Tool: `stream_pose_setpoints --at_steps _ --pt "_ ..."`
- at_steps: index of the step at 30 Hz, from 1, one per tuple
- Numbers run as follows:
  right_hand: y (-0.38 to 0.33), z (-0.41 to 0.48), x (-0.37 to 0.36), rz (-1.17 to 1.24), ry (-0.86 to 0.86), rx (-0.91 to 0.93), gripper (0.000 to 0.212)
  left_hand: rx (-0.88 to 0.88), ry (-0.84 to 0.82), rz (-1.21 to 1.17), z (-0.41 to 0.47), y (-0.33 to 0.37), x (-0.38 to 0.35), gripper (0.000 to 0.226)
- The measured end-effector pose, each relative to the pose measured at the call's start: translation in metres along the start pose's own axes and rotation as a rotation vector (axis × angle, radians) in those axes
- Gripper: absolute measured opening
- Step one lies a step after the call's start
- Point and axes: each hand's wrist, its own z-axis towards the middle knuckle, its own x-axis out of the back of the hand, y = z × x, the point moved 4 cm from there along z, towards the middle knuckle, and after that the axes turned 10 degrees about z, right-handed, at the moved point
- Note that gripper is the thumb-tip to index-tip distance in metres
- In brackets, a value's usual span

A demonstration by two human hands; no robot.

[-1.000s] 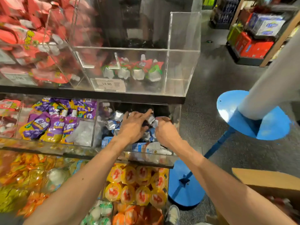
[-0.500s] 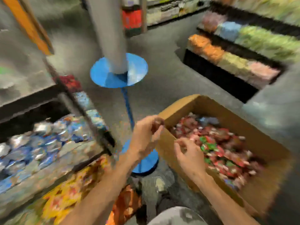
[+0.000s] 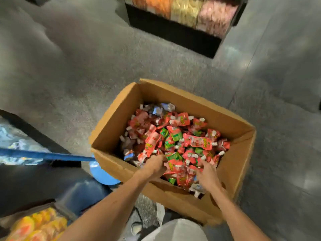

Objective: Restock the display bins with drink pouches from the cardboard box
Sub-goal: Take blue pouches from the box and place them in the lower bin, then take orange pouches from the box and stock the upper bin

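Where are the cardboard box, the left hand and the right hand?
cardboard box (image 3: 114, 124), head view, inner left wall.
left hand (image 3: 154, 166), head view, back of hand.
right hand (image 3: 206, 173), head view, back of hand.

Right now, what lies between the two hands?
Red pouches heaped in the cardboard box, between left hand and right hand; seen in the head view.

Your left hand (image 3: 154, 165) is sunk in the red and green drink pouches (image 3: 198, 141) filling the cardboard box (image 3: 114, 122), its curled fingertips hidden. Just right of it, your right hand (image 3: 206, 173) lies spread across the pile.
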Motion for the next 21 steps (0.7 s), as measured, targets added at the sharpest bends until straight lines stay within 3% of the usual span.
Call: stream_pose_setpoints --at_steps 3,9,13,17,21 --pt "0.017 0.031 -0.003 -0.071 -0.082 -0.127 0.028 0.057 -0.108 -0.007 0.037 0.002 -0.016 0.047" --pt "0.042 0.062 -0.023 0.079 -0.151 -0.479 0.066 0.246 -0.267 0.048 0.085 0.011 -0.069 0.101" --pt "0.057 0.066 -0.038 -0.043 -0.224 -0.464 0.068 0.302 -0.360 0.171 0.096 0.024 -0.097 0.120" --pt "0.056 0.071 -0.056 -0.153 -0.267 -0.432 0.082 0.391 -0.276 0.287 0.104 0.034 -0.112 0.113" --pt "0.056 0.079 -0.060 -0.135 -0.227 -0.409 0.073 0.324 -0.246 0.323 0.107 0.036 -0.112 0.092"
